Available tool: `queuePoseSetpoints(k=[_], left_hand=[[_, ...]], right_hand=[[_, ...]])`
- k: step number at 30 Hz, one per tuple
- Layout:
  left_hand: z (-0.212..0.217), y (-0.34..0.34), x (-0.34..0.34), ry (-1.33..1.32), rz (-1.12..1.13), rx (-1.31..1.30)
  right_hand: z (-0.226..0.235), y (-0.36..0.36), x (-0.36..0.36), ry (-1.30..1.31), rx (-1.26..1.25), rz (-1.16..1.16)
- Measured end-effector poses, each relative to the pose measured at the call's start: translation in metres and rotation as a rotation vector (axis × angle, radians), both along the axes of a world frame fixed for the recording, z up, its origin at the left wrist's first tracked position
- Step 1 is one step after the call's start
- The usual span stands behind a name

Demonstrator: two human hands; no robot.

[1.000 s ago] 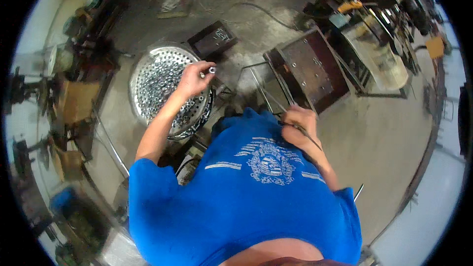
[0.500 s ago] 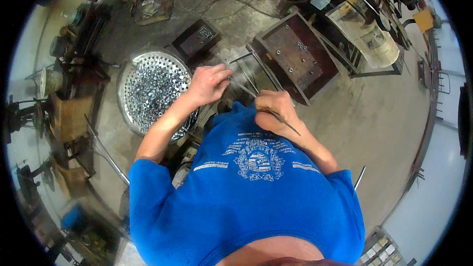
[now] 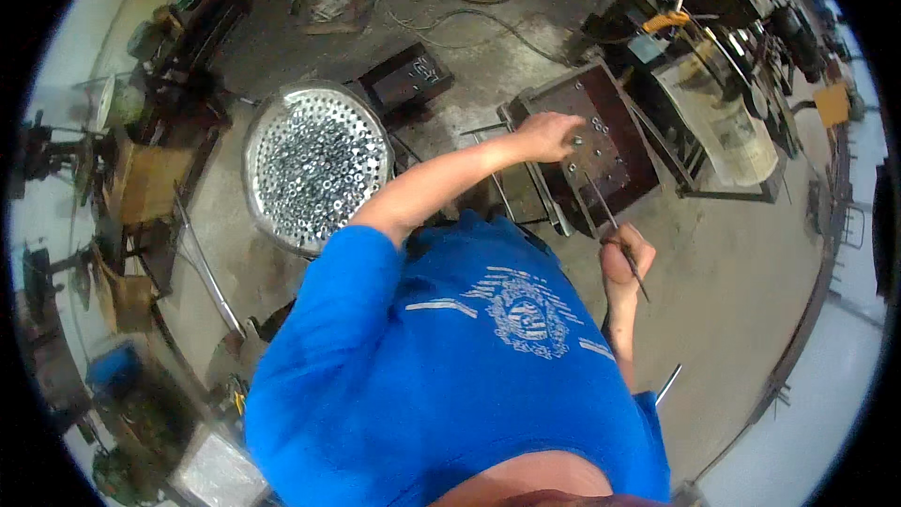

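My right hand (image 3: 626,252), at the right of my body, is closed around a thin dark metal rod (image 3: 601,202), which points forward over a rusty open metal box (image 3: 641,167). Several nuts (image 3: 599,122) lie scattered in that box. Reaching across to the right, my left hand (image 3: 549,138) is over the box's near left side, its fingers drawn together. One small nut (image 3: 576,142) shows right by its fingertips; whether it is held or lies below cannot be made out. Left of my left arm is a round perforated metal pan (image 3: 267,122) heaped with loose nuts (image 3: 314,169).
A smaller dark box (image 3: 399,84) with some small metal pieces stands ahead of the pan. A metal frame (image 3: 554,202) stands beside the rusty box. At the right, paper sheets (image 3: 723,113) cover part of a bench. A cable (image 3: 469,14) lies on the floor.
My left hand has moved right, from the rod's tip near my lap to over the rusty box. My right hand has shifted right with the rod. The view has turned slightly.
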State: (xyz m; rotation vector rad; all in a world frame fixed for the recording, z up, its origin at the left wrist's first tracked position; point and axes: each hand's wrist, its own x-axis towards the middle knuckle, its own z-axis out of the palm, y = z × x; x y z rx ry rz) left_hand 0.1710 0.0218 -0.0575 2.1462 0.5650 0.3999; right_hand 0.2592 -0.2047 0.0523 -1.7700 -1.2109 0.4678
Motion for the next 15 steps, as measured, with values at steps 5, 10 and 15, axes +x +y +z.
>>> queuePoseSetpoints(k=[5, 10, 15], left_hand=[[-0.013, 0.021, -0.036, -0.034, 0.068, 0.164], [-0.022, 0.051, -0.211, 0.235, 0.525, 0.113], [-0.069, 0.051, -0.300, 0.717, 0.644, 0.081]], right_hand=[[-0.005, -0.008, -0.002, 0.046, -0.117, -0.001], [-0.014, -0.001, -0.015, 0.156, -0.186, 0.089], [-0.002, 0.020, -0.025, 0.130, -0.211, 0.200]])
